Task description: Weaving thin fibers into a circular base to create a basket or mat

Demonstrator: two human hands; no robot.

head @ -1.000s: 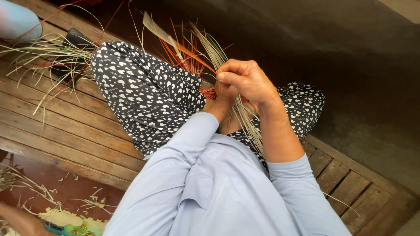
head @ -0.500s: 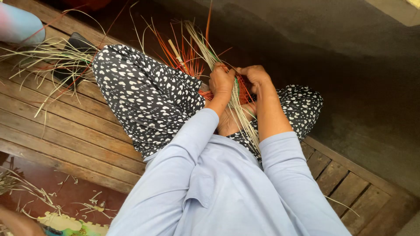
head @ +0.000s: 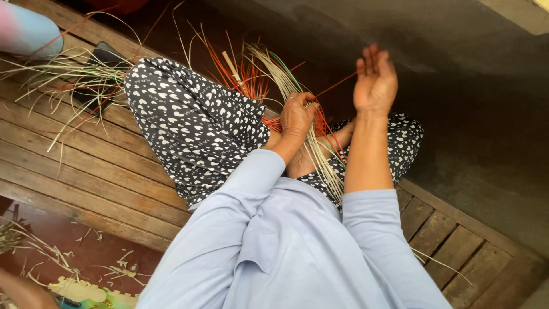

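Gripping bundle of pale straw-coloured reed strips with our left hand, fingers curled shut around it over our lap, between knees in black white-spotted trousers. Bundle long, thin, flat, fanning out at far end, mixed with orange strips. Our right hand raised, fingers straight and spread wide; one thin orange strand runs toward it, whether pinched we cannot tell. Loose straw near far left edge of wooden plank platform. No container seen.

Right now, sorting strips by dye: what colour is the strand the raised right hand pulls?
Orange-red strand, seen in the head view.
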